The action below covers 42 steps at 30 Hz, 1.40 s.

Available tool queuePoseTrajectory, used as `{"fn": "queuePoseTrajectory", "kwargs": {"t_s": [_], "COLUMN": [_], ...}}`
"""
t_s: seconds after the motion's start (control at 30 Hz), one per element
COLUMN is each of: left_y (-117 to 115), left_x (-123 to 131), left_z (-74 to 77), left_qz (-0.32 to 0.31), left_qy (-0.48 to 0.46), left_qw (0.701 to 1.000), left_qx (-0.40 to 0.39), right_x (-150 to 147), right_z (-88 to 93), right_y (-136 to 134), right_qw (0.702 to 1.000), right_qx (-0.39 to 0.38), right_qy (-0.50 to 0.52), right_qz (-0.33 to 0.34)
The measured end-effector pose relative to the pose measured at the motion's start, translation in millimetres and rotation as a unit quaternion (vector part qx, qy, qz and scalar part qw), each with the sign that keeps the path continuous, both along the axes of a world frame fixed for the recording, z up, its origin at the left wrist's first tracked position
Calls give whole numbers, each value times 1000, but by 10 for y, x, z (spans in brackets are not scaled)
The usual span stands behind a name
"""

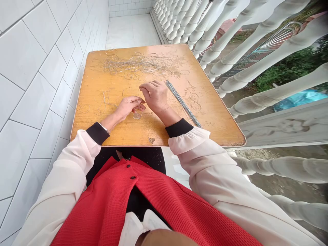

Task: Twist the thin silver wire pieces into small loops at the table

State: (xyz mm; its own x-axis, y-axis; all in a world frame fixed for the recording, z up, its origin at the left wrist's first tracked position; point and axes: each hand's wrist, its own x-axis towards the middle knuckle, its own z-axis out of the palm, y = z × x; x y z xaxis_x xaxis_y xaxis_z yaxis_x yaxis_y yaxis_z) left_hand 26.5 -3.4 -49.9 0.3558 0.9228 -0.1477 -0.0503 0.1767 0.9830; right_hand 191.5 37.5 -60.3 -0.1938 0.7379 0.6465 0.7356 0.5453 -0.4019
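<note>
My left hand (130,105) is over the near half of the wooden table (112,126), thumb and index finger pinched on a piece of thin wire, a bit of which shows below the fingers. Just right of it and a little higher, my right hand (155,95) is bent at the wrist with its fingertips closed on the same thin wire; most of that wire is hidden by the fingers. Beside my right hand lies a bundle of straight grey wires (182,102). A few bent wire pieces (105,99) lie left of my left hand.
A loose heap of curled thin wires (135,65) spreads across the table's far side. A white tiled wall (38,89) runs close along the left. White balusters (225,65) line the right side. Worn patches mark the tabletop.
</note>
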Motion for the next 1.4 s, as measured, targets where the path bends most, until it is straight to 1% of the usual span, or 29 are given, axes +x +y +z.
{"fn": "queuePoseTrajectory", "kwargs": {"t_s": [0.2,0.3,0.4,0.53,0.6,0.67,0.87,1.03,1.17,1.3,1.4], "left_y": [7,18,17,2,-1,4,37,24,8,-3,0], "left_x": [-40,-52,-54,-57,-60,-63,-58,-49,-35,-16,-11], "left_z": [40,36,24,16,22,38,115,144,130,130,133], "left_qz": [51,54,48,31,21,21,57,61,48,31,39], "left_qy": [-14,-18,-21,-22,-21,-23,-18,-1,-5,-7,-13], "left_qw": [999,998,999,999,1000,1000,998,998,998,999,998], "left_qx": [7,8,8,10,5,4,29,27,33,33,40], "right_x": [181,275,285,209,181,172,161,130,121,98,75], "right_z": [91,110,128,141,135,123,125,149,122,84,88], "right_y": [13,20,-6,-58,-67,-63,-70,-96,-89,-86,-97], "right_qw": [996,990,987,989,992,995,999,997,995,995,997], "right_qx": [-18,-32,-53,-76,-74,-61,-6,14,12,5,7], "right_qy": [83,135,148,117,92,63,-30,-79,-100,-93,-79], "right_qz": [26,23,37,46,46,46,22,12,-3,-26,-26]}}
